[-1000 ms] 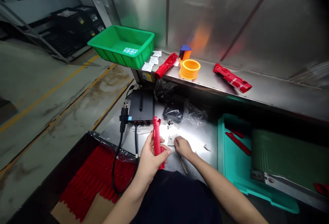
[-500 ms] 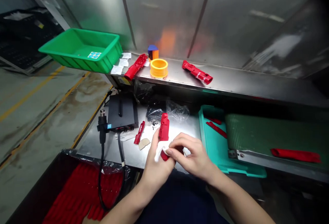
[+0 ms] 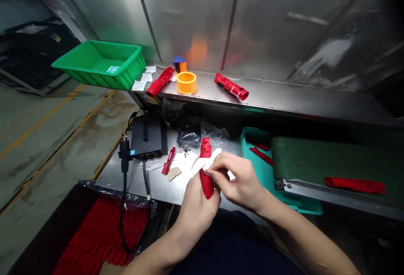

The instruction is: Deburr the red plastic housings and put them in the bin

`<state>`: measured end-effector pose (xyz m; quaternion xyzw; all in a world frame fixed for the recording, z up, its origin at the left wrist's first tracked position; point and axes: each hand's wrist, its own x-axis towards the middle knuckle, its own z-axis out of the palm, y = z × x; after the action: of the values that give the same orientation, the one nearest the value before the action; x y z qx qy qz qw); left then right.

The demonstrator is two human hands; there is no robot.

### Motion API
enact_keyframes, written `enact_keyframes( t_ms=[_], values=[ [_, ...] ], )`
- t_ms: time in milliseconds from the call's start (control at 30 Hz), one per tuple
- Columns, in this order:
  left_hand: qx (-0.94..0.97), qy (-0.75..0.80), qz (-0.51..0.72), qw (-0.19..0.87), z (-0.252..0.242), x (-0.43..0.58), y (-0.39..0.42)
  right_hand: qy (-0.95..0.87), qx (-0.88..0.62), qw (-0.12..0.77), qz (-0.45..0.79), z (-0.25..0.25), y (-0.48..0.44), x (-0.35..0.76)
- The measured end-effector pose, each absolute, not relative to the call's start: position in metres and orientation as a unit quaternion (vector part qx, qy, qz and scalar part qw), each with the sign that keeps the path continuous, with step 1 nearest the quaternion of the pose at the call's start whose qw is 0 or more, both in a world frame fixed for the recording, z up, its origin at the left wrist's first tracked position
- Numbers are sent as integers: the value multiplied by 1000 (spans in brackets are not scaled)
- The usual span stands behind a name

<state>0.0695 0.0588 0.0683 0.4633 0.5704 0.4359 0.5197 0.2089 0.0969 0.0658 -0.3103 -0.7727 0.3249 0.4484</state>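
My left hand (image 3: 197, 201) is wrapped round a long red plastic part (image 3: 205, 170) and holds it upright over the steel bench. My right hand (image 3: 238, 180) pinches a small white label (image 3: 211, 160) against the upper half of that part. A smaller red piece (image 3: 168, 160) and a tan scrap (image 3: 174, 173) lie on the bench just left of my hands. Behind them sits a black box (image 3: 148, 137) with a cable hanging down.
A raised shelf holds a green bin (image 3: 101, 62), white labels, two red parts (image 3: 231, 86), and an orange ring (image 3: 186, 82). Right: a teal tray (image 3: 259, 151) and a green conveyor belt (image 3: 331, 161) carrying a red part (image 3: 355, 184). A black crate of red parts (image 3: 94, 237) stands at lower left.
The view swung right. My right hand left the bench, took up a white label and brought it onto the red part in my left hand, then slid it higher.
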Motion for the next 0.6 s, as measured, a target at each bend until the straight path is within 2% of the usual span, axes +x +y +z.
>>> enact_keyframes(
  t_ms=[167, 433, 600],
  values=[
    [443, 560, 456, 532, 67, 73, 55, -770, -285, 457, 341, 60, 99, 211],
    [442, 564, 414, 561, 65, 71, 61, -742, -306, 474, 363, 52, 104, 216],
    [393, 505, 420, 643, 69, 65, 70, -691, -361, 493, 386, 59, 99, 220]
  ],
)
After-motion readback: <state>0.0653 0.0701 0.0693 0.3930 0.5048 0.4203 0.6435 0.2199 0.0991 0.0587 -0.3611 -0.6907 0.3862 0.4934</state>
